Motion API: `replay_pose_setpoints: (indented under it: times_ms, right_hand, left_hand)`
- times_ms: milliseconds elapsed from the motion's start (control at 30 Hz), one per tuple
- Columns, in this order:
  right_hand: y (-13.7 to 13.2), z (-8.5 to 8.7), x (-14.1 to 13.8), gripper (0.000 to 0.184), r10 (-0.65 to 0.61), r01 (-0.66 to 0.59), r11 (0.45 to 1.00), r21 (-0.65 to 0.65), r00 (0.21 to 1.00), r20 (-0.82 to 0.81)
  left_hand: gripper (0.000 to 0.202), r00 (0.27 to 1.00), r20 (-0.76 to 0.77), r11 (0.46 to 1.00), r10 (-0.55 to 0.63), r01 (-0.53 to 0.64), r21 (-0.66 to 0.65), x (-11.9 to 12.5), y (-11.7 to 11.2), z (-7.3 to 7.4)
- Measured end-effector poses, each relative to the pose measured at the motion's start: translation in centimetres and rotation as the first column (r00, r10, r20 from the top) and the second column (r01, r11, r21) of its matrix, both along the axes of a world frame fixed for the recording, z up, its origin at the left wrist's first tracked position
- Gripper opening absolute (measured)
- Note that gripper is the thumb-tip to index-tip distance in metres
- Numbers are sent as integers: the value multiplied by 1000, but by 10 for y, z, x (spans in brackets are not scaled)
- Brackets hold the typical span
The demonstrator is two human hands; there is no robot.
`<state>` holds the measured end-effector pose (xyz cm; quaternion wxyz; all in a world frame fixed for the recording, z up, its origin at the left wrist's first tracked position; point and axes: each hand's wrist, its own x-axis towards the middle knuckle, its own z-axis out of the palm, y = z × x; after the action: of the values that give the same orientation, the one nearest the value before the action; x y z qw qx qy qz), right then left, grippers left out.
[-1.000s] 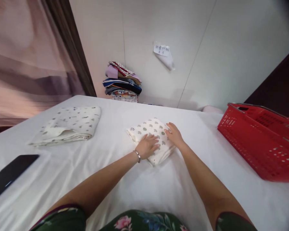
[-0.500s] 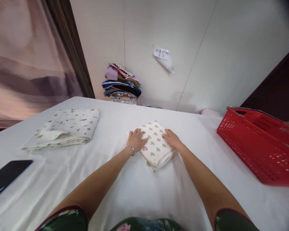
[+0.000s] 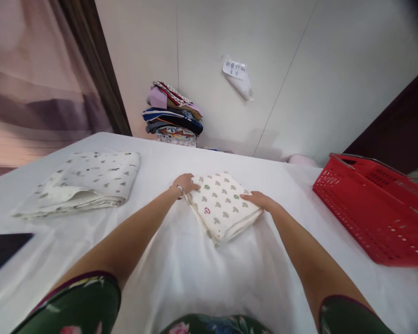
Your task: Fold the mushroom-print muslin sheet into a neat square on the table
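Note:
A folded white cloth [image 3: 223,199] with a mushroom print, mostly grey with a few red and green ones, lies in front of me, one corner pointing my way. My left hand [image 3: 185,183], with a bracelet at its wrist, grips the cloth's left corner, thumb on top and the other fingers at or under the edge. At the right corner, my right hand [image 3: 258,199] has its thumb on the upper face, while its fingers are hidden under the cloth.
Another folded, printed cloth [image 3: 90,178] lies to the left, above a dark flat device [image 3: 5,250]. A red perforated basket [image 3: 365,213] stands on the right of the white-covered table [image 3: 153,287]. Behind the far edge rises a clothes stack [image 3: 174,116] by the wall.
Both hands have slid outward from lying on the cloth to grasping its left and right corners. The cloth looks slightly wider spread, and the view has shifted a little.

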<state>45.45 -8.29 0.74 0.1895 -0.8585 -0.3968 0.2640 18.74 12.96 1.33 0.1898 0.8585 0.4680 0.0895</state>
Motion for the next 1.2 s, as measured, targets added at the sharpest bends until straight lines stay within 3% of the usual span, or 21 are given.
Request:
replay_pose_setpoints:
  times_ms: [100, 200, 300, 433, 567, 733, 867, 933, 1067, 1200]
  right_hand:
    - [1, -4, -23, 80, -15, 13, 1000, -19, 989, -145]
    - [6, -7, -46, 69, 28, -29, 1000, -13, 1000, -12]
    - [8, -9, -54, 58, 60, -58, 998, -16, 991, 119]
    - [-1, -11, -48, 53, 64, -68, 998, 15, 983, 170]
    - [-15, -11, -47, 43, 6, -35, 990, 135, 978, 211]
    - [-26, -8, -55, 40, 8, -35, 984, 176, 989, 151]
    - [-27, -6, -58, 47, 17, -23, 990, 138, 999, 48]
    - [-28, -5, -59, 47, 6, -6, 990, 138, 1000, 5]
    - [-30, -2, -64, 44, -41, 63, 979, 195, 992, -116]
    - [-35, -3, -67, 40, -28, 45, 973, 228, 997, -76]
  left_hand:
    - [58, 999, 55, 997, 2, -6, 73, 0, 22, 13]
    - [60, 988, 111, 995, 103, -101, -23, -10, 37, 15]
    - [57, 973, 155, 984, 169, -158, -79, -28, 30, 7]
    - [40, 922, 292, 967, 254, -232, -107, -61, -5, -5]
    - [34, 849, 415, 908, 327, -161, -386, -85, -56, -12]
    - [44, 844, 428, 782, 323, 17, -622, -87, -113, -10]
    - [45, 867, 376, 726, 326, 25, -687, -76, -132, -6]
    - [41, 878, 356, 744, 320, 0, -669, -71, -135, -5]
    - [28, 899, 346, 842, 268, -44, -538, -68, -136, -11]
    - [23, 936, 271, 899, 222, -90, -428, -72, -138, -17]
